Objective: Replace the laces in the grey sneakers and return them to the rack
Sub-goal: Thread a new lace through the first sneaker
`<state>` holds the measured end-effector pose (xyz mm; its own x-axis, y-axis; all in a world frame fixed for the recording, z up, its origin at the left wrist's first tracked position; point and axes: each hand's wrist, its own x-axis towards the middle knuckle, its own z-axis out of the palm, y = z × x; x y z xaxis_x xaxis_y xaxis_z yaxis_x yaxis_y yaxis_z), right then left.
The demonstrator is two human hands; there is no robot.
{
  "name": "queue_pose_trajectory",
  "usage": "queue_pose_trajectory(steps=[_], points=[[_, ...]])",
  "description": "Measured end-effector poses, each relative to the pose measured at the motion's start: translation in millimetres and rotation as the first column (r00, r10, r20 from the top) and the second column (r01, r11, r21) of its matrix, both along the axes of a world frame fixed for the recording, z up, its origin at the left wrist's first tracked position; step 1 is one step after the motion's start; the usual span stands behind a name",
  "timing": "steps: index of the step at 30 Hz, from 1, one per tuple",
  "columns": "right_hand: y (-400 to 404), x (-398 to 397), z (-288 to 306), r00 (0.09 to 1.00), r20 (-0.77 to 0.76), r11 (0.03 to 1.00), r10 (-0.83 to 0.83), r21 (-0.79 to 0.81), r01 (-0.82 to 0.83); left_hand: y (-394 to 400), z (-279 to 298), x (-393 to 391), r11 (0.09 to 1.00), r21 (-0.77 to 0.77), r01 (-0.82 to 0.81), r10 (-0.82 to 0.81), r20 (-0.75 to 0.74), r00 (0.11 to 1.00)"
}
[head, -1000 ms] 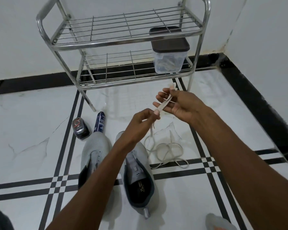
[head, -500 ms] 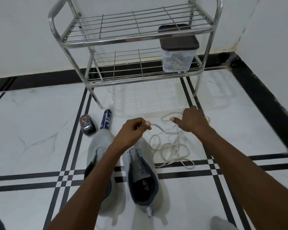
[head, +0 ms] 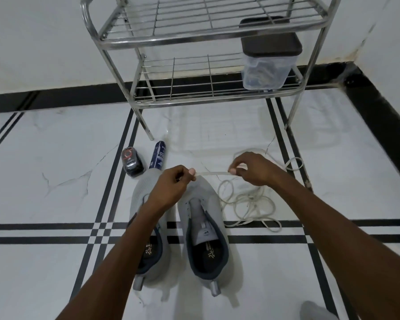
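Head camera, looking down at a white marble floor with black inlay lines (head: 56, 232): a person's left hand (head: 169, 185) and right hand (head: 252, 169), at centre frame, each pinch one flat off-white shoelace (head: 211, 173) between thumb and fingertips, drawing a short span of it taut between them, seemingly to straighten the end before threading. The remainder of the lace lies in loose coils (head: 247, 204) on the floor at centre right, partly under the right wrist. Just below the hands stand the two grey knit sneakers with dark collars (head: 203, 227), side by side, toes pointing toward the top of the frame, their eyelets apparently empty, though the left forearm hides much of the left shoe. That placement keeps the shoes within easy reach. The two-tier chrome wire shoe rack (head: 194, 33) fills the upper centre, holding a clear plastic box with a dark lid (head: 268, 61) on its lower shelf. A small black polish sponge case (head: 132, 162) and a dark blue spray can (head: 158, 155) lie at centre left, just beyond the left shoe's toe.
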<state>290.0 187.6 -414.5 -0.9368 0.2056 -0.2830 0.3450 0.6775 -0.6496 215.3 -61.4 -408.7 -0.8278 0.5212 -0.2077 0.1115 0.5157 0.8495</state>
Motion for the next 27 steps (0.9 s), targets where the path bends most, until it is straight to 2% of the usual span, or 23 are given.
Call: queue_pose_trajectory(steps=[2, 4, 7, 9, 13, 17, 20, 24, 27], points=[[-23, 2, 0, 0.994, -0.108, 0.971, 0.009, -0.235, -0.034, -1, -6, 6, 1.0, -0.01, -0.014, 0.014, -0.004, 1.0], [-46, 2, 1, 0.993, -0.12, 0.881, 0.004, -0.47, -0.06, -1, -10, 9, 0.999, -0.005, -0.054, 0.054, -0.004, 0.999], [-64, -2, 0, 0.995, -0.101, 0.796, 0.007, -0.602, -0.066, -5, -13, 9, 0.991, -0.005, -0.132, 0.132, -0.018, 0.991], [-67, -7, -2, 0.996, -0.087, 0.819, -0.013, -0.573, -0.04, -10, -13, 10, 0.986, -0.025, -0.162, 0.162, -0.018, 0.987], [-63, -12, -17, 0.999, -0.034, 0.934, 0.018, -0.357, -0.028, -15, -21, 12, 0.963, -0.119, -0.241, 0.236, -0.054, 0.97], [-62, -3, -30, 0.996, -0.022, 0.917, -0.09, -0.391, 0.074, -7, -17, 20, 0.904, -0.422, -0.077, 0.09, 0.011, 0.996], [-63, 6, -32, 0.991, -0.037, 0.902, -0.132, -0.419, 0.105, 0, -20, 29, 0.85, -0.523, -0.068, 0.06, -0.033, 0.998], [-65, 13, -37, 0.993, -0.03, 0.941, -0.118, -0.324, 0.102, 5, -31, 37, 0.885, -0.439, -0.153, 0.112, -0.117, 0.987], [-63, 18, -40, 0.988, -0.039, 0.958, -0.147, -0.256, 0.132, 10, -34, 39, 0.943, -0.278, -0.184, 0.172, -0.067, 0.983]])
